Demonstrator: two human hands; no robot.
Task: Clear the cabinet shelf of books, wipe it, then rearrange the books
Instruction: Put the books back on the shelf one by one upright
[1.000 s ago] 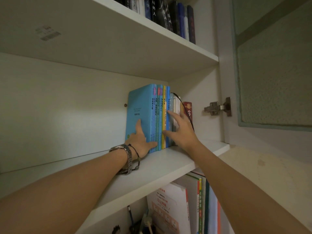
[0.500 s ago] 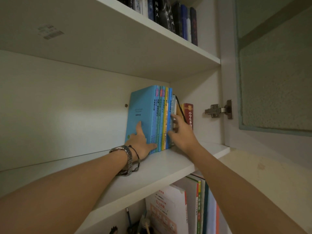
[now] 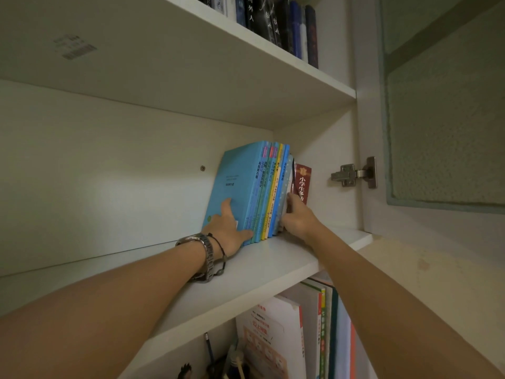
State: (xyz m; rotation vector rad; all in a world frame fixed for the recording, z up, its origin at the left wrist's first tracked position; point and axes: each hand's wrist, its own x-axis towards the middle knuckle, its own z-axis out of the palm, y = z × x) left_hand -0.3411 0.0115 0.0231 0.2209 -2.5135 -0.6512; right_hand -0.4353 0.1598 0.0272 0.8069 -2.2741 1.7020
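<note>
Books: a tight row of thin paperbacks stands upright at the right end of the shelf, between our two hands.
Left hand: our left hand lies flat against the blue cover of the outermost book, fingers straight, thumb along the bottom of the spines.
Right hand: our right hand has its fingers curled in at the row's far side, beside a red book; we cannot tell whether it pinches one book or only presses.
Handling: we judge the books light singly, fairly heavy together, with stiff but smooth covers that may slide apart.
Hold: squeeze the row from both outer covers, low down near the shelf, so the middle ones do not drop out.
Risk: the thin white ones by our right hand look floppy.
</note>
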